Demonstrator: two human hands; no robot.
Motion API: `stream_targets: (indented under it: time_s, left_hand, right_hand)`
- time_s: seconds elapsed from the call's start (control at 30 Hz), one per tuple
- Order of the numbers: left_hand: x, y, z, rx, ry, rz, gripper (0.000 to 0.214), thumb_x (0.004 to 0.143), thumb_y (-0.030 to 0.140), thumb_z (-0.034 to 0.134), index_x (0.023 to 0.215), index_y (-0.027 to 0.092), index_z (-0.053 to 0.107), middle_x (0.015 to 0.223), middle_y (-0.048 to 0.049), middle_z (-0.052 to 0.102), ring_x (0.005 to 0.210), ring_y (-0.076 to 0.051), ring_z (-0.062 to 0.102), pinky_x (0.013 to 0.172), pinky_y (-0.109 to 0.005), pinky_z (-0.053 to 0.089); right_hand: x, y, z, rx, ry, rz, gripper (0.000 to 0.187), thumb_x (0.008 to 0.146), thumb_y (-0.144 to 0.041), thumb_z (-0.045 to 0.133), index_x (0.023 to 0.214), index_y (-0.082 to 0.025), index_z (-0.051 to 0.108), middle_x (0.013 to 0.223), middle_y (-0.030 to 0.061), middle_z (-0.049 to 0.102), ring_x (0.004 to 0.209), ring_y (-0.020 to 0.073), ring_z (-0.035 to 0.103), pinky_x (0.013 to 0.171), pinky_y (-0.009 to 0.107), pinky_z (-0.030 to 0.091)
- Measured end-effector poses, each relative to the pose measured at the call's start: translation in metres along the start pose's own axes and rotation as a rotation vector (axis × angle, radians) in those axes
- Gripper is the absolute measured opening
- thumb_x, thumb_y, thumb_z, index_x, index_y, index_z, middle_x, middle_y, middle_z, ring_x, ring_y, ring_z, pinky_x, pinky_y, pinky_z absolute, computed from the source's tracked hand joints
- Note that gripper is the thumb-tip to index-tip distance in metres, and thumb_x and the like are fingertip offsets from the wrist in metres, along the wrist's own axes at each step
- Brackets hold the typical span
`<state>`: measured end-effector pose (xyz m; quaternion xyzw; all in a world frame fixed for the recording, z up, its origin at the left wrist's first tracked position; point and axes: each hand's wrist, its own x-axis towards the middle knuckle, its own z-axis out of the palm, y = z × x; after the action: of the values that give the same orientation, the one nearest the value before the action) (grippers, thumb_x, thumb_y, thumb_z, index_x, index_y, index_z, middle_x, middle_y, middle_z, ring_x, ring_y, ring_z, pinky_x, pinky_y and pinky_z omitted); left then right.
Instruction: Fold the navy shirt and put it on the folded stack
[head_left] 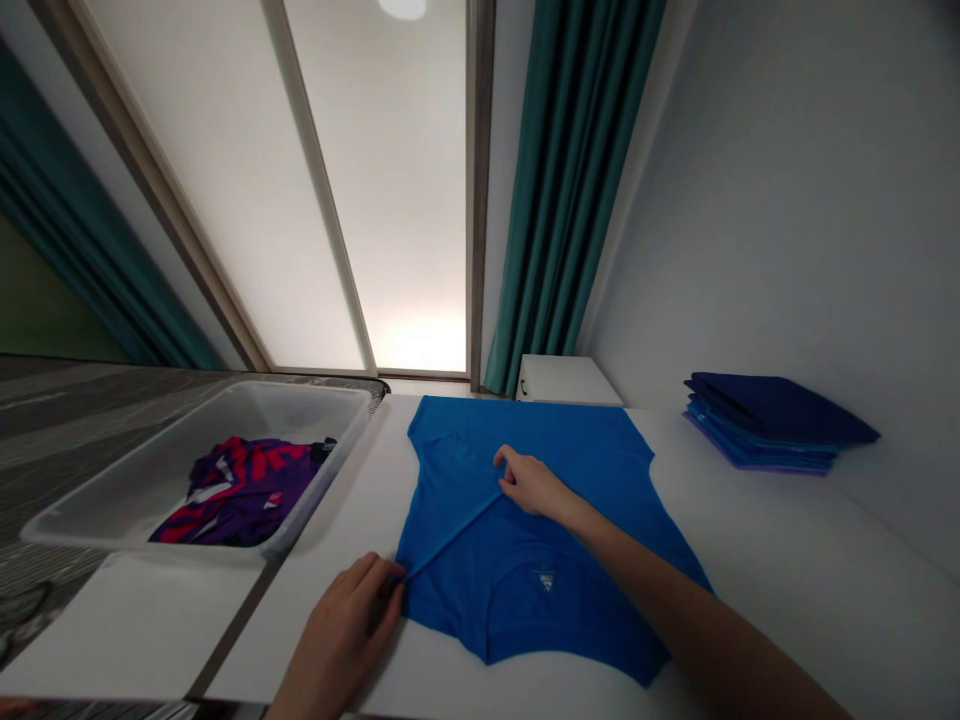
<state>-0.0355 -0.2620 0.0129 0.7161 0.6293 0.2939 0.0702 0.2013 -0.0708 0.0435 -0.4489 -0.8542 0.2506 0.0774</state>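
Note:
A blue T-shirt (570,460) lies spread on the white table, its neckline toward me and a small pale logo inside the collar. My left hand (349,625) is at the shirt's left edge near the shoulder, thumb and fingers pinched on the fabric. Over the middle of the shirt, my right hand (531,484) has its fingers curled in a pinch on the cloth. Between the two hands runs a straight, raised crease across the left side of the shirt. My right forearm covers part of the shirt's right side.
A translucent plastic bin (300,535) on the left holds purple and red printed clothing (259,490). On the table's right, folded blue and navy garments (772,425) are stacked against the wall. Beyond the table stand a small white cabinet (570,380) and teal curtains (570,180).

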Motion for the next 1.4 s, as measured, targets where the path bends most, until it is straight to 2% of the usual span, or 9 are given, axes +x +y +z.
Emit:
stream_targets:
  time_s: [0.13, 0.27, 0.4, 0.53, 0.67, 0.8, 1.1, 1.27, 1.4]
  left_hand:
    - [0.024, 0.002, -0.017, -0.037, -0.067, -0.014, 0.027, 0.093, 0.036, 0.044, 0.083, 0.022, 0.064, 0.075, -0.0018, 0.061, 0.065, -0.015, 0.061, 0.060, -0.024, 0.048]
    - [0.081, -0.011, -0.024, -0.016, 0.017, -0.028, 0.029, 0.094, 0.034, 0.040, 0.103, 0.019, 0.064, 0.087, -0.0030, 0.064, 0.061, -0.013, 0.057, 0.059, -0.025, 0.045]
    - [0.144, -0.029, -0.008, 0.035, 0.047, -0.040, 0.029, 0.093, 0.028, 0.040, 0.108, 0.018, 0.062, 0.100, -0.0057, 0.068, 0.070, -0.015, 0.061, 0.070, -0.028, 0.047]
    - [0.178, -0.051, 0.014, 0.179, -0.060, -0.064, 0.028, 0.091, 0.025, 0.042, 0.110, 0.019, 0.063, 0.112, -0.0074, 0.066, 0.091, -0.021, 0.065, 0.079, -0.030, 0.047]
    - [0.182, -0.073, 0.024, 0.180, -0.069, -0.089, 0.030, 0.091, 0.030, 0.042, 0.107, 0.019, 0.064, 0.108, -0.0074, 0.065, 0.093, -0.022, 0.064, 0.079, -0.032, 0.047]
    - [0.178, -0.086, 0.024, 0.100, -0.072, -0.051, 0.033, 0.090, 0.036, 0.042, 0.101, 0.019, 0.067, 0.099, -0.0060, 0.063, 0.086, -0.020, 0.063, 0.077, -0.031, 0.047]
    - [0.180, -0.096, 0.029, 0.054, -0.036, -0.027, 0.030, 0.089, 0.037, 0.043, 0.085, 0.018, 0.066, 0.089, -0.0057, 0.059, 0.077, -0.019, 0.061, 0.073, -0.032, 0.047]
    - [0.177, -0.102, 0.025, 0.132, -0.045, -0.041, 0.033, 0.092, 0.038, 0.037, 0.086, 0.019, 0.064, 0.093, -0.0060, 0.058, 0.080, -0.020, 0.062, 0.078, -0.032, 0.047]
    - [0.172, -0.103, 0.023, 0.185, -0.047, -0.055, 0.026, 0.090, 0.035, 0.042, 0.090, 0.021, 0.063, 0.097, -0.0055, 0.059, 0.086, -0.021, 0.062, 0.082, -0.033, 0.045]
  right_hand:
    - [0.002, 0.005, 0.006, -0.014, -0.006, 0.008, 0.029, 0.088, -0.016, 0.051, 0.117, -0.021, 0.050, 0.083, -0.0004, 0.063, 0.078, 0.0154, 0.058, 0.061, 0.024, 0.031]
    - [0.001, 0.005, 0.011, -0.036, 0.028, 0.024, 0.027, 0.091, -0.021, 0.048, 0.118, -0.022, 0.050, 0.087, 0.0009, 0.064, 0.079, 0.0163, 0.059, 0.060, 0.025, 0.031]
    - [-0.004, 0.003, 0.016, -0.086, 0.090, 0.015, 0.027, 0.092, -0.021, 0.044, 0.119, -0.023, 0.051, 0.098, 0.0035, 0.065, 0.085, 0.0169, 0.061, 0.064, 0.026, 0.034]
    - [-0.008, -0.001, 0.027, -0.135, 0.204, -0.005, 0.027, 0.093, -0.020, 0.041, 0.118, -0.022, 0.052, 0.110, 0.0050, 0.064, 0.092, 0.0182, 0.062, 0.072, 0.028, 0.039]
    - [-0.011, -0.005, 0.036, -0.195, 0.295, -0.022, 0.029, 0.093, -0.019, 0.039, 0.119, -0.021, 0.053, 0.111, 0.0070, 0.064, 0.097, 0.0205, 0.060, 0.079, 0.031, 0.042]
    - [-0.012, -0.006, 0.035, -0.174, 0.283, -0.018, 0.030, 0.092, -0.017, 0.040, 0.119, -0.022, 0.054, 0.111, 0.0067, 0.064, 0.097, 0.0200, 0.061, 0.079, 0.031, 0.043]
    - [-0.007, -0.001, 0.021, -0.059, 0.191, 0.021, 0.026, 0.093, -0.020, 0.046, 0.116, -0.025, 0.056, 0.102, 0.0026, 0.066, 0.085, 0.0157, 0.062, 0.067, 0.025, 0.040]
    - [-0.008, -0.001, 0.028, -0.088, 0.261, 0.009, 0.026, 0.094, -0.021, 0.042, 0.116, -0.025, 0.055, 0.107, 0.0036, 0.065, 0.089, 0.0164, 0.063, 0.071, 0.026, 0.042]
    - [-0.008, 0.000, 0.035, -0.161, 0.308, -0.041, 0.032, 0.093, -0.018, 0.039, 0.122, -0.023, 0.053, 0.113, 0.0059, 0.063, 0.094, 0.0186, 0.063, 0.076, 0.029, 0.044]
